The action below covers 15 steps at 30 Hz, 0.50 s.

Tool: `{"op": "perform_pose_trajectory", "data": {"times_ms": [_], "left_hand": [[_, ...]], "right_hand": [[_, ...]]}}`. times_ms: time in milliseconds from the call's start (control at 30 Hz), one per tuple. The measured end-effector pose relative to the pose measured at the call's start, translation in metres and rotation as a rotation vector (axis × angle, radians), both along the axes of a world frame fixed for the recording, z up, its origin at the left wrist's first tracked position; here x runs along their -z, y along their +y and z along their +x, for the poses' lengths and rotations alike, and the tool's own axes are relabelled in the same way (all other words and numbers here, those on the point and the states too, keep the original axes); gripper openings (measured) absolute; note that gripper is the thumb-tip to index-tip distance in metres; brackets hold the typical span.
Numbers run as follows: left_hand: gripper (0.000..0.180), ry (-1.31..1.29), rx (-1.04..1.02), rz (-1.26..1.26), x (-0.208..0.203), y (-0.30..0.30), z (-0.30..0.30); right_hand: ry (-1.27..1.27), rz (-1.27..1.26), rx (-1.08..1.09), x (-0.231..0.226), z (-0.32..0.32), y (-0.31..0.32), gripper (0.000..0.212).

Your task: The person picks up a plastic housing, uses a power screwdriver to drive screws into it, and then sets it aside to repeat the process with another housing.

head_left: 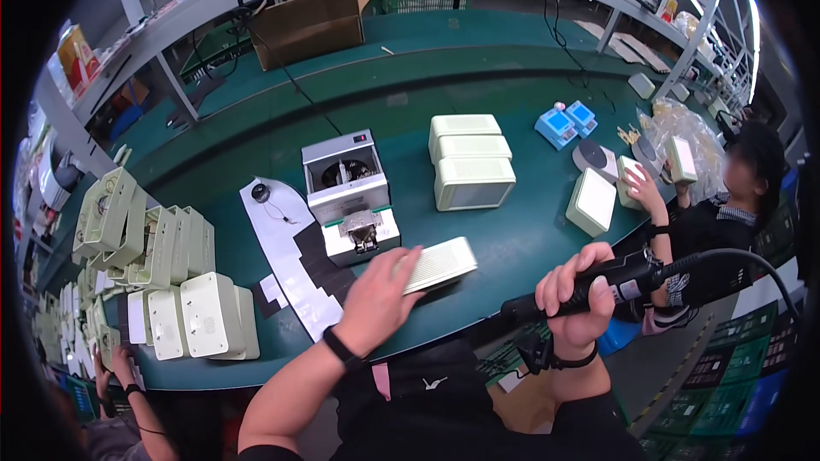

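Observation:
My left hand (pixel 380 300) grips the left end of a cream plastic box (pixel 442 265) with a ribbed grille on its upper face. The box lies on the table near the front edge. In my right hand (pixel 579 297) is a black electric screwdriver (pixel 628 277), the fingers wrapped round its body. Its tip points left, apart from the box, and its cable runs off to the right. Behind my left hand stands a grey and white screw feeder (pixel 348 192) with an open top.
Three cream boxes (pixel 474 183) stand in a row beyond my hands. Cream housings (pixel 209 316) are stacked at left. Blue devices (pixel 559 125) sit at back right. A co-worker's hand (pixel 645 192) holds a box at right; another person's hands (pixel 115 367) work at far left.

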<state>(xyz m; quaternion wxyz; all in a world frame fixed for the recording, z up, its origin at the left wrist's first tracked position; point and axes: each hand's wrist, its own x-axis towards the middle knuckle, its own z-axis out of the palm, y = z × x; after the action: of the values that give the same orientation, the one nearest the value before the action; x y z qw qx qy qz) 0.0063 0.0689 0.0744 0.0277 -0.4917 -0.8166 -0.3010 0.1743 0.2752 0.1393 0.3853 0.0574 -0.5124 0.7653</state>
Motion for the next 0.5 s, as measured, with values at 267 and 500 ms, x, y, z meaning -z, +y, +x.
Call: {"op": "perform_pose_trajectory", "data": {"times_ms": [267, 500], "left_hand": [[0.063, 0.339, -0.031, 0.128, 0.022, 0.119, -0.022], [0.063, 0.259, -0.248, 0.386, -0.006, -0.021, -0.008]], "right_hand": [[-0.020, 0.007, 0.000, 0.000, -0.009, -0.016, 0.035], [-0.014, -0.002, -0.092, 0.012, -0.022, -0.017, 0.040]]}}
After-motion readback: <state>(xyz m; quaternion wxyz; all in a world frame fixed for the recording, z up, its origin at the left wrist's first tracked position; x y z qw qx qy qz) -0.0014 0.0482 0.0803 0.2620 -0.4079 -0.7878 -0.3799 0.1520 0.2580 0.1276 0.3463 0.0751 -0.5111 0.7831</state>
